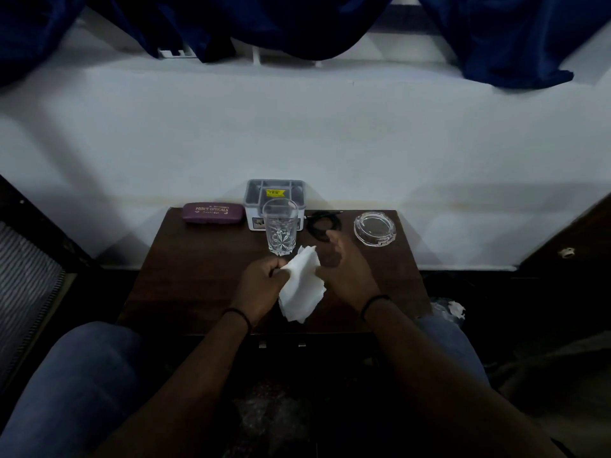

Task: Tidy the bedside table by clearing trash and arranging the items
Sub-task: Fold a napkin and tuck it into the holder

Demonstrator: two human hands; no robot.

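A white tissue (301, 285) hangs over the middle of the dark wooden bedside table (185, 276). My left hand (261, 285) grips its left edge with curled fingers. My right hand (344, 269) holds the tissue's right edge, its fingers loosely bent. Behind the hands stands a cut-glass tumbler (280, 226). A purple glasses case (214, 212) lies at the back left. A grey organiser box (274, 193) sits at the back centre. A coiled black cable (322, 223) lies right of the tumbler, and a glass ashtray (374, 228) stands at the back right.
The table stands against a white wall (297, 133) under dark blue curtains (297, 24). My knees in jeans (82, 375) flank the table's front. Crumpled white trash (453, 309) lies in the dark spot right of the table. A striped surface (23, 285) is at far left.
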